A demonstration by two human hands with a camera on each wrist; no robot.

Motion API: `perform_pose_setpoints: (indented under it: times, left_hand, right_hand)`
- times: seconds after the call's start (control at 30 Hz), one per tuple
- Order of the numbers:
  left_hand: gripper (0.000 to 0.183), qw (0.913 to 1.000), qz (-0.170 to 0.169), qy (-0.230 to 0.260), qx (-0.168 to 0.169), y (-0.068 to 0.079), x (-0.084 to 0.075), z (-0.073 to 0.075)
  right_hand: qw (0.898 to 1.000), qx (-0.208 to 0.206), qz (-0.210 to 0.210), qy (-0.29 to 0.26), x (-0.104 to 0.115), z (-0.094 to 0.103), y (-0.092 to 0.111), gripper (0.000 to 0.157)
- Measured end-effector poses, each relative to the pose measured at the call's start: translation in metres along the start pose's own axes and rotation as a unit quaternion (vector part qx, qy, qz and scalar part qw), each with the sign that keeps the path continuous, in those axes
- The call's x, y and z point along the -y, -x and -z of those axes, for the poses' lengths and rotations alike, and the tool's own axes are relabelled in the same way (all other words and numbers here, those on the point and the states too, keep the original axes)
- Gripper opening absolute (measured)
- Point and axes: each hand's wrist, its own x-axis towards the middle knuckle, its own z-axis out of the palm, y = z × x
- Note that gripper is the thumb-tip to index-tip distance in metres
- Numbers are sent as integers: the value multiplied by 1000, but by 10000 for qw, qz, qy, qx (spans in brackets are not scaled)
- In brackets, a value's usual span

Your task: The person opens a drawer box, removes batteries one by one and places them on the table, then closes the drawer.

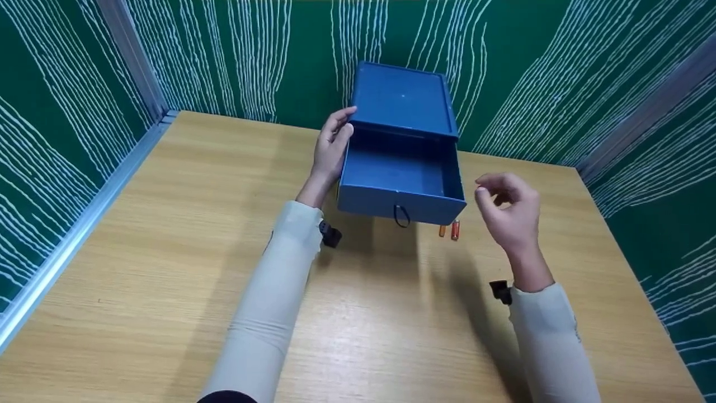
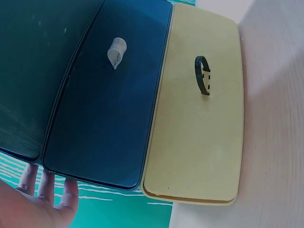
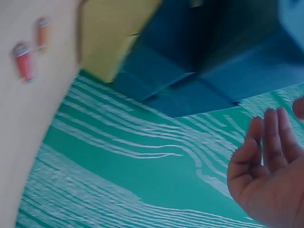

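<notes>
In the head view, the drawer [image 1: 400, 204] is covering most of the lower front of the cabinet [image 1: 404, 103]! Sleeves [image 1: 257, 330] run off below; a dark shape [image 1: 228, 397] there, too clipped to name. Right wrist view: blurred cylinders [image 3: 24, 64], markings unreadable, right hand [image 3: 270, 190] cropped.

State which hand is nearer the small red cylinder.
Right. The right hand hovers right of the red cylinder; the left hand is farther left, beside the open blue plastic drawer.

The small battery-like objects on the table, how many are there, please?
2: an orange object and a red object, side by side on the table, below the right corner of the open drawer in the head view; others may be hidden.
</notes>
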Motion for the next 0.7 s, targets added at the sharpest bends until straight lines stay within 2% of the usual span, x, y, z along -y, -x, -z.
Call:
perform_pose_setpoints:
  times: [0.1, 0.17, 0.33, 0.43, 0.53, 0.7]
  left_hand:
    - [35, 10000, -40, -12, 1, -1, 0, 0]
    - [35, 10000, -47, -26, 0, -1, 0, 0]
    - [35, 10000, 35, -20, 0, -1, 0, 1]
    - [35, 10000, 34, -17, 6, -1, -1, 1]
    - [35, 10000, 57, -25, -9, -1, -1, 1]
    - [34, 9999, 87, -97, -28, 1, -2, 0]
  right_hand:
    - [9978, -435, 394, -302, 37, 6, 3, 9]
    - [9955, -568, 645, -389, 56, 9, 6, 9]
    - [9912, -455, 1192, -364, 82, 10, 12, 11]
    - [9891, -176, 1457, -150, 83, 5, 12, 11]
    - [9866, 275, 1600, 140, 81, -3, 14, 14]
    - [9802, 1178, 1458, 641, 79, -17, 20, 18]
